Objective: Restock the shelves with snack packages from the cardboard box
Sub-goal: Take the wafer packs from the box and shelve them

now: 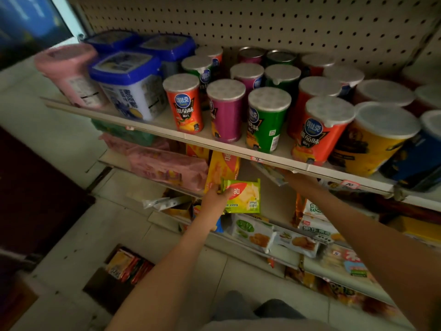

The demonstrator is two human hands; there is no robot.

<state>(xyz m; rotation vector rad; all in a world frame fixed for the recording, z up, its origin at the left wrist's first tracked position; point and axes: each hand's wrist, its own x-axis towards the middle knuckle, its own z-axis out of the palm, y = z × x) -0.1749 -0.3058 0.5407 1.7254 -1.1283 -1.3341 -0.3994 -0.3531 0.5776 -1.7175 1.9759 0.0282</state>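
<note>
Two hands are working the second shelf (152, 168): the left hand (214, 197) is pinching a lime-green snack packet (243, 195) by its left edge, while the right hand (297, 179), half hidden, seems to be gripping another pack (270, 173). The packet looks light, soft, crushable, best held by its sealed edge.

Dim, soft throughout; wide-angle bending and blur toward edges, lower shelves shadowed.

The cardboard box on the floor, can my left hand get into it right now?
Probably not at once: the left hand is holding a green lemon snack pack at the shelf. The cardboard box sits open below, nothing over it.
</note>
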